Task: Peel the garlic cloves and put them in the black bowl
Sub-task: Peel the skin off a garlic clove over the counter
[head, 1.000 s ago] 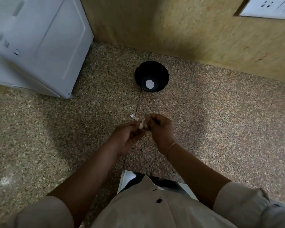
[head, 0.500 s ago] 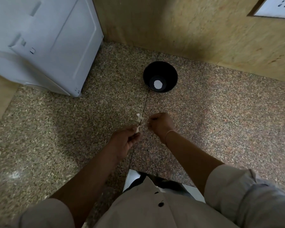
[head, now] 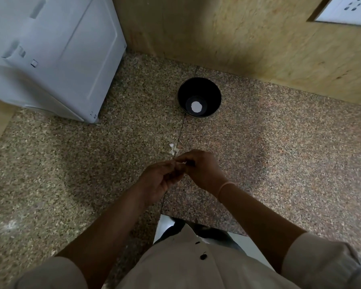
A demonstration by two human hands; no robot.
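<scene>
View: seen from the person's head, looking down at a speckled granite counter (head: 290, 167) that meets a tan wall.
Left hand: the left hand (head: 157, 181) has its fingers curled and pinches a small pale garlic clove (head: 180, 163) at the fingertips.
Right hand: the right hand (head: 203, 171) meets the left. Its curled fingertips pinch the same clove and appear to pick at the skin.
Garlic clove: held in the air between both hands, above the counter, mostly hidden by fingers.
Peel scraps: a few white peel scraps (head: 173, 148) lie on the counter just beyond the hands.
Black bowl: the black bowl (head: 214, 92) stands farther back, well apart from the hands, near the wall. A pale round patch shows at its bottom, too unclear to name.
Other: a white appliance (head: 56, 55) stands at the back left.
Risks: the clove is small and probably slippery, so a hard tug on the skin could flick it away. Loose skin may cling to it and end up in the bowl. The reach to the bowl leaves room for a drop.
</scene>
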